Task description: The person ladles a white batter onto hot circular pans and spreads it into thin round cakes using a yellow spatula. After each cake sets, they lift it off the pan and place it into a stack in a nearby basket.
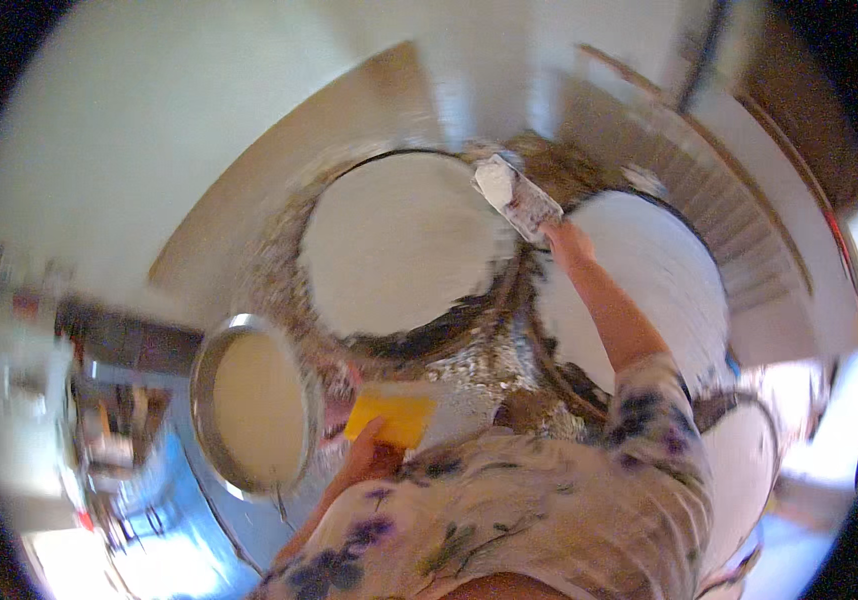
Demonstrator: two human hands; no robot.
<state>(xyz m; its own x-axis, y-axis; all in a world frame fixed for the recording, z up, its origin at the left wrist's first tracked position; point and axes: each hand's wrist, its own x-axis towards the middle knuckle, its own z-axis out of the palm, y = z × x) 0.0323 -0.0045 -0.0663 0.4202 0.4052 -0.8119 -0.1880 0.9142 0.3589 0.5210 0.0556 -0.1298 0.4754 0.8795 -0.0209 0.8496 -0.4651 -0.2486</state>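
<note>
Your right hand (571, 243) grips the near end of a pale scoop (517, 197), between the left white disc (404, 240) and right white disc (669, 290). Your left hand (374, 445) holds a yellow scraper (401, 417) before your shirt (519, 490). The scraper looks light and bendy, best pinched by one edge; the scoop seems stiff, perhaps slippery where smeared.

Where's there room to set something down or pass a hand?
Perhaps the speckled strip between metal bowl and white left disc, though blurred. Crowded: between left disc and right disc, where the right hand holds a pale tool, and around the left hand and yellow slab.
</note>
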